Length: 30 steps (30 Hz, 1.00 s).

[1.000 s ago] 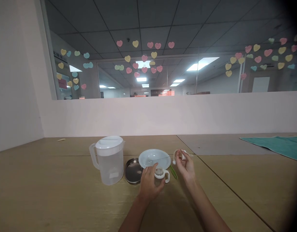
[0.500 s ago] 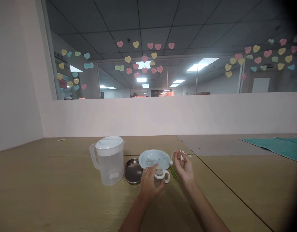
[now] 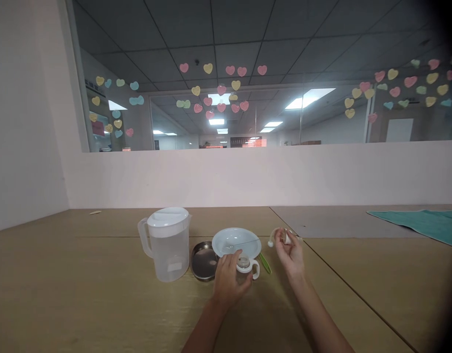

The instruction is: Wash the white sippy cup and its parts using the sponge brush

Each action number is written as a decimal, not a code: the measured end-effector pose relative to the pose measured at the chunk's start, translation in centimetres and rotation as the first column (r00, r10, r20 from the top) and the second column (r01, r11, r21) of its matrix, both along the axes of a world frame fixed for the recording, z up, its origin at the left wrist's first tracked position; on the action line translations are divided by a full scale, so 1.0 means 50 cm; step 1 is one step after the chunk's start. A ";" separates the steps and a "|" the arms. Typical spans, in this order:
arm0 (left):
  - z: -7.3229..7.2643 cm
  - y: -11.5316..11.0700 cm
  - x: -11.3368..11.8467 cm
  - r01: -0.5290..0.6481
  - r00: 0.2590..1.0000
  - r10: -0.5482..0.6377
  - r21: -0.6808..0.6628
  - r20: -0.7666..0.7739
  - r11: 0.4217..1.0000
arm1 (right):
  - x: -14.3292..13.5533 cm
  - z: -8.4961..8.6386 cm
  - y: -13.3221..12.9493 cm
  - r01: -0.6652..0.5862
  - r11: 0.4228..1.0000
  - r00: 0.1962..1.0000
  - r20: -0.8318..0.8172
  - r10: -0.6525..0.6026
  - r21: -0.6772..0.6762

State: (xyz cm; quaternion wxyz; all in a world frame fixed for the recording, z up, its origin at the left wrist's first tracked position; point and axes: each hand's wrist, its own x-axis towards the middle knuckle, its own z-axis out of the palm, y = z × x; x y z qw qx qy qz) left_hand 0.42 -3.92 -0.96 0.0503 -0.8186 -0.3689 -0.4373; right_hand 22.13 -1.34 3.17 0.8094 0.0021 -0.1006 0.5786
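My left hand (image 3: 230, 279) is wrapped round the side of a small clear straw cup (image 3: 243, 261) with a white collar and handle. The cup's mouth is uncovered and faces up. Off to the right, my right hand (image 3: 291, 252) is raised above the table, its fingers closed on the white cup lid (image 3: 286, 239), which they partly cover. A thin pale straw (image 3: 272, 234) curves out of the lid and ends in a small white weight. Behind the cup stands a pale blue bowl (image 3: 220, 238) with a thin-handled utensil in it. A green-handled tool (image 3: 265, 263) lies beside the bowl.
A lidded translucent pitcher (image 3: 170, 255) stands on the left. Between it and my left hand lies a round metal dish (image 3: 203, 262). A teal cloth (image 3: 424, 223) is spread at the far right. Behind the table (image 3: 100, 294) rise a low wall and a window.
My right hand has moved to the right with the lid and straw, and the straw's weight is now farther from the bowl. My left hand keeps its hold on the cup.
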 end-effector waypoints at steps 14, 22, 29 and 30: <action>0.010 -0.008 0.001 0.019 1.000 -0.020 -0.070 -0.020 0.997 | 0.028 0.015 -0.025 -0.079 0.995 0.963 -0.253 0.090 0.053; 0.013 -0.009 0.001 0.023 0.999 -0.025 -0.068 -0.026 0.997 | -0.038 0.006 -0.008 -0.112 0.992 0.991 -0.075 0.108 -0.062; 0.014 -0.009 0.001 0.023 0.999 -0.025 -0.066 -0.023 0.998 | -0.073 -0.013 0.007 -0.107 0.988 0.986 0.114 0.119 -0.110; 0.013 -0.009 0.001 0.022 0.999 -0.023 -0.057 -0.023 0.998 | -0.076 -0.017 0.010 -0.104 0.988 0.983 0.139 0.119 -0.114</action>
